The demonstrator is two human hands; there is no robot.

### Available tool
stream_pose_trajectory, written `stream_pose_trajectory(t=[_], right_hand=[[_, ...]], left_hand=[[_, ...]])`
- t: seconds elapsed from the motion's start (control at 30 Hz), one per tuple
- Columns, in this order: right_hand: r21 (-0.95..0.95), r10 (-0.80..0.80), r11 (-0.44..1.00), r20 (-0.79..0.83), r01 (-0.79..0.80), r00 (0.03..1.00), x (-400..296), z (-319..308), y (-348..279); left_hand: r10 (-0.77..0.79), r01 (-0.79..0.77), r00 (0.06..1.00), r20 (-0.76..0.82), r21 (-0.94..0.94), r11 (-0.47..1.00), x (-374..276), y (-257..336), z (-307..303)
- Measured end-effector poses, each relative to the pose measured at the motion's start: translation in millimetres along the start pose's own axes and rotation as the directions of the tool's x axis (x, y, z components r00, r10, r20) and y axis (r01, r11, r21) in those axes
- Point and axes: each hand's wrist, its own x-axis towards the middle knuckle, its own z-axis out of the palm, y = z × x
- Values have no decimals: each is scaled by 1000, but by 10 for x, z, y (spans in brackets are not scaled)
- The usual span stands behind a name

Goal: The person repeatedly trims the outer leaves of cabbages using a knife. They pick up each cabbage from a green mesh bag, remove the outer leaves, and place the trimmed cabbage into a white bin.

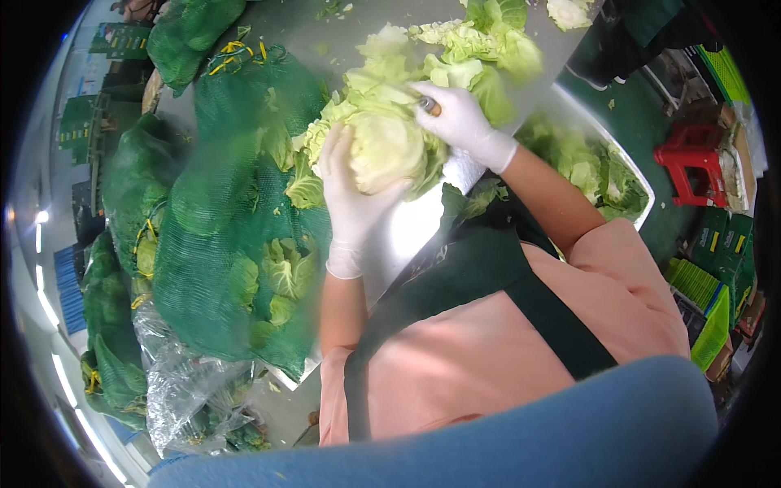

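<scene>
A pale green head of cabbage [387, 149] rests in my left hand [357, 195], which wears a white glove and cups its left and lower sides. My right hand [457, 122], gloved too, is closed around a small tool with a metal collar and a brownish end [429, 106], at the cabbage's upper right; the rest of the tool is hidden. Loose outer leaves [488, 49] lie beyond both hands on the metal table [293, 21]. Under my left hand's side, green mesh sacks [207, 244] hold more cabbages.
A metal-rimmed container of leaves [567, 158] stands at my right. Beyond it are a red plastic stool [695, 161] and green crates [701, 323]. Clear plastic wrap [183, 372] hangs at lower left. Another person's legs [610, 52] show at upper right.
</scene>
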Motion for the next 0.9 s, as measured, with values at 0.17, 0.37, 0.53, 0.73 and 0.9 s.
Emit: stream_pose_trajectory(t=[0.17,0.37,0.53,0.73,0.9], right_hand=[[-84,225,973,137,-215,965,222,17,121],[43,-26,999,111,21,993,-75,-294,-575],[-63,58,997,113,-51,992,-124,-397,-395],[-256,27,967,52,-13,998,-234,-676,-213],[-264,-64,962,25,68,998,-409,-757,-359]], left_hand=[[-348,266,937,-3,-641,720,-51,-236,-115],[-532,417,835,140,-792,446,165,-78,-221],[-426,470,883,199,-382,796,146,222,-33],[-79,77,990,121,18,997,370,249,159],[-74,61,986,147,89,994,447,356,258]])
